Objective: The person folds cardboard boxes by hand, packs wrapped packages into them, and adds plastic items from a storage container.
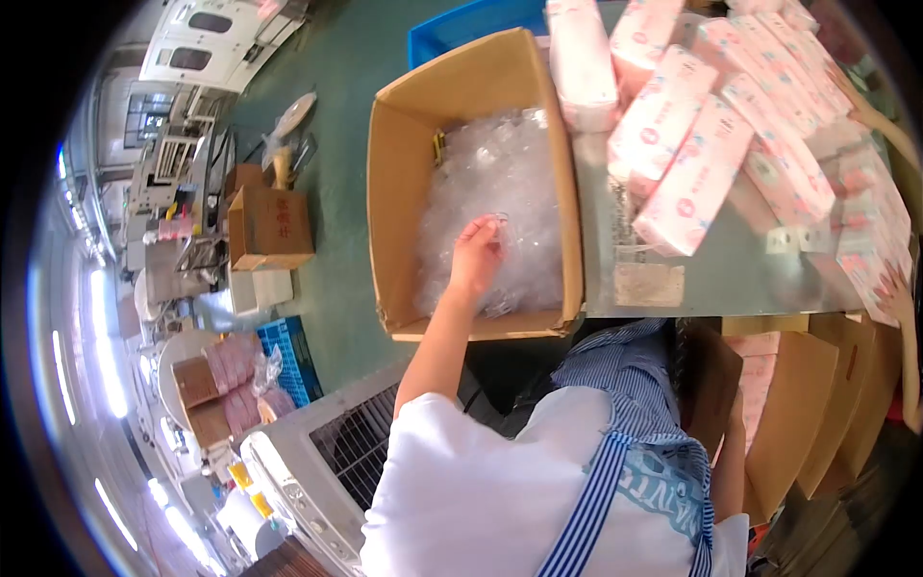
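My left hand (478,252) reaches into an open cardboard box (396,192) heaped with clear plastic pieces (461,192). Thumb and fingertips are closed in a pinch on one small clear plastic piece (502,227) above the heap. Of my right arm, only the forearm (733,466) shows, low beside an open carton (790,404) that has pink-and-white packs (755,370) inside. The right hand itself is hidden at the carton's side, so its fingers cannot be seen.
On the metal table (625,231) lie several pink-and-white tissue packs (694,178). Another person's hand (896,293) touches packs at the right edge. A blue bin (447,34) stands behind the box; a white fan unit (288,490) is at lower left.
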{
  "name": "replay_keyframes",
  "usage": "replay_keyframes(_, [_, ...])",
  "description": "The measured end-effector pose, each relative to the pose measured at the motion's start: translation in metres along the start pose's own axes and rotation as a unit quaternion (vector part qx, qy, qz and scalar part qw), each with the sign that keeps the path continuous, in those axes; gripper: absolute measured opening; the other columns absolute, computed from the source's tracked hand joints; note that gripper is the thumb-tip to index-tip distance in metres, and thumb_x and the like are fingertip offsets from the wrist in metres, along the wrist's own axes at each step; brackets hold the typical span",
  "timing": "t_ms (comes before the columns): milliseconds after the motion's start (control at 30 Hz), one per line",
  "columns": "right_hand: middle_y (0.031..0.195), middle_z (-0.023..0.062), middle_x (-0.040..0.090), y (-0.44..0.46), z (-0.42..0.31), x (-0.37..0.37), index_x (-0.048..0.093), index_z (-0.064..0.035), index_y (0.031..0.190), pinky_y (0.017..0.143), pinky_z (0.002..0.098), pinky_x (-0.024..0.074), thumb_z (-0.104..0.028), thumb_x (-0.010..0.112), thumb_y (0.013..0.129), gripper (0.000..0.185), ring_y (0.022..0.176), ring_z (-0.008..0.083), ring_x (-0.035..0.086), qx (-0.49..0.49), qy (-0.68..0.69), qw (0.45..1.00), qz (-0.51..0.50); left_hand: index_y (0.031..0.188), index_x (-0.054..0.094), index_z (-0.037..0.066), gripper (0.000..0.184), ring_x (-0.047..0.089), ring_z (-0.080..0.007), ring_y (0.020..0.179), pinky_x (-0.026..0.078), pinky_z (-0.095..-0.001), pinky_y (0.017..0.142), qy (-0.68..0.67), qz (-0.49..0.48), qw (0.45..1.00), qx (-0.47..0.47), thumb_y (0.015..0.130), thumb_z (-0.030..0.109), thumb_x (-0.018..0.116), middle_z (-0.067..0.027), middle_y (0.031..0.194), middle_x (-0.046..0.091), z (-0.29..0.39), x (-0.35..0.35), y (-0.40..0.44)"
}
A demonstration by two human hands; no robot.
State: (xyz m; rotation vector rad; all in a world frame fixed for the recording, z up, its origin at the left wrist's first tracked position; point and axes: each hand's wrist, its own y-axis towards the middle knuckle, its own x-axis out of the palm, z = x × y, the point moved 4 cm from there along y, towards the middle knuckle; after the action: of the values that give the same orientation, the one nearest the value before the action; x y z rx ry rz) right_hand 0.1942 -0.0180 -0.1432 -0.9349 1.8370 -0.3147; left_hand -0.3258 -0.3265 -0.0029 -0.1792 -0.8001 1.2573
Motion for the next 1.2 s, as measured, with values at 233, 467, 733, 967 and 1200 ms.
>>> replay_keyframes(233, [0.108, 0.007, 0.057, -0.096, -0.206, -0.103, 0.052, 0.0002, 0.116, 0.087, 0.0299, 0.0426, -0.024, 0.05, 0.093, 0.033, 0.101, 0.0167, 0.054, -0.211, 0.403, 0.881, 0.127, 0.097, 0.06, 0.008, 0.011, 0.054, -0.0086, 0.073, 0.046, -0.0236, 0.064, 0.079, -0.28, 0.954, -0.074, 0.086, 0.007, 0.059, -0.002, 0.09, 0.062, -0.132, 0.213, -0.114])
replay_keyframes(467, [0.093, 0.004, 0.058, -0.133, -0.098, -0.127, 0.057, -0.0007, 0.104, 0.076, 0.0271, 0.0437, -0.004, 0.058, 0.082, 0.023, 0.085, 0.0127, 0.054, -0.073, 0.318, 0.899, 0.291, 0.098, 0.06, 0.01, 0.015, 0.058, -0.0122, 0.081, 0.048, -0.0249, 0.067, 0.171, -0.279, 0.901, -0.284, 0.084, 0.01, 0.063, -0.0003, 0.09, 0.061, -0.261, 0.294, -0.191])
replay_keyframes(733, [0.084, 0.0017, 0.06, -0.138, -0.055, -0.127, 0.059, -0.0014, 0.093, 0.062, 0.0203, 0.0432, -0.004, 0.057, 0.084, 0.009, 0.072, 0.0078, 0.056, -0.061, 0.474, 0.824, 0.303, 0.093, 0.061, 0.009, 0.012, 0.055, -0.0078, 0.064, 0.047, -0.0208, 0.06, 0.285, -0.329, 0.864, -0.251, 0.083, 0.013, 0.065, 0.001, 0.078, 0.06, -0.324, 0.311, -0.256])
replay_keyframes(967, [0.077, 0.0024, 0.059, -0.132, -0.042, -0.14, 0.055, -0.0007, 0.095, 0.056, 0.0214, 0.0435, -0.007, 0.06, 0.083, 0.015, 0.065, 0.0072, 0.053, -0.02, 0.485, 0.844, 0.229, 0.097, 0.059, 0.01, 0.017, 0.059, -0.0105, 0.078, 0.048, -0.0255, 0.064, 0.166, -0.281, 0.883, -0.338, 0.086, 0.023, 0.063, 0.001, 0.086, 0.061, -0.34, 0.31, -0.248])
replay_keyframes(1200, [0.083, 0.0031, 0.059, -0.111, -0.056, -0.143, 0.054, -0.0026, 0.098, 0.062, 0.026, 0.0466, -0.001, 0.06, 0.081, 0.018, 0.071, 0.0125, 0.057, -0.083, 0.594, 0.731, 0.327, 0.097, 0.059, 0.012, 0.016, 0.054, -0.0094, 0.063, 0.041, -0.0216, 0.052, 0.263, -0.366, 0.854, -0.261, 0.087, 0.024, 0.058, 0.0019, 0.081, 0.059, -0.333, 0.323, -0.218])
